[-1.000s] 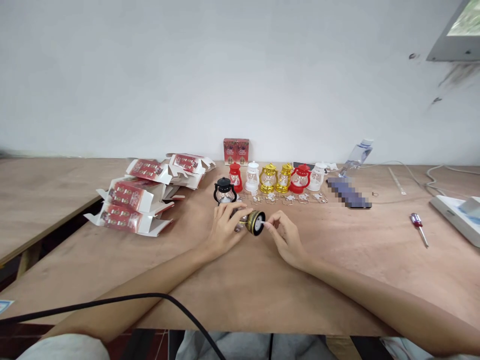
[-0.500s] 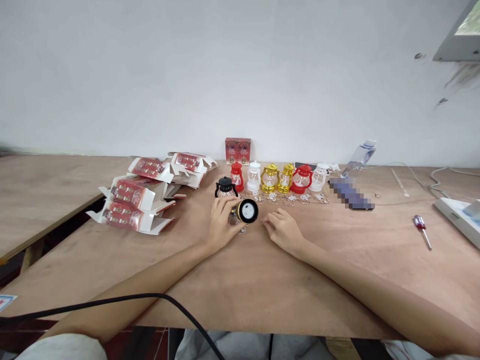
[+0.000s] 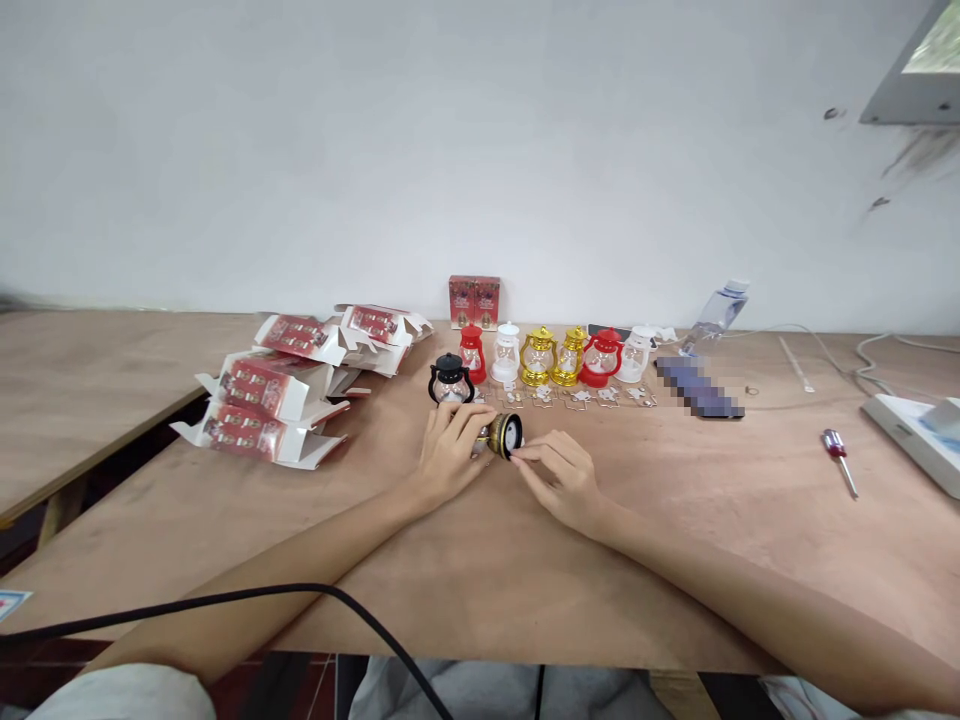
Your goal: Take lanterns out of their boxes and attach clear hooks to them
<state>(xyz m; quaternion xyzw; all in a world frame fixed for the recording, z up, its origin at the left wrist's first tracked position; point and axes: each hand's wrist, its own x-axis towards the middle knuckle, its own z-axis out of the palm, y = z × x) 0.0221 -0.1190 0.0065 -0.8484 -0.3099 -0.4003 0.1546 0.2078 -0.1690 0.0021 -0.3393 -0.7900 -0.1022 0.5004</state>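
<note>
My left hand [image 3: 452, 455] is wrapped around a small bronze-and-black lantern [image 3: 498, 436] lying on its side above the table. Its round base, with a white underside, faces right. My right hand [image 3: 561, 478] is at that base, thumb and forefinger pinched together at its rim; anything between the fingertips is too small to make out. Just behind my left hand a black lantern [image 3: 451, 378] stands upright. Farther back is a row of upright lanterns: a red lantern [image 3: 471, 356], a white lantern [image 3: 506, 355], a gold lantern [image 3: 538, 358] and several more.
Opened red-and-white cartons [image 3: 251, 385] lie piled at left. Small red boxes [image 3: 474, 300] stand by the wall. Metal wire pieces [image 3: 577, 399] lie before the lanterns. To the right are a phone [image 3: 701, 390], a bottle [image 3: 716, 318], a screwdriver [image 3: 840, 462] and a power strip [image 3: 911, 440].
My left hand has turned the lantern so its base points right instead of toward me. My right hand has moved up to the base, its fingertips now at the rim.
</note>
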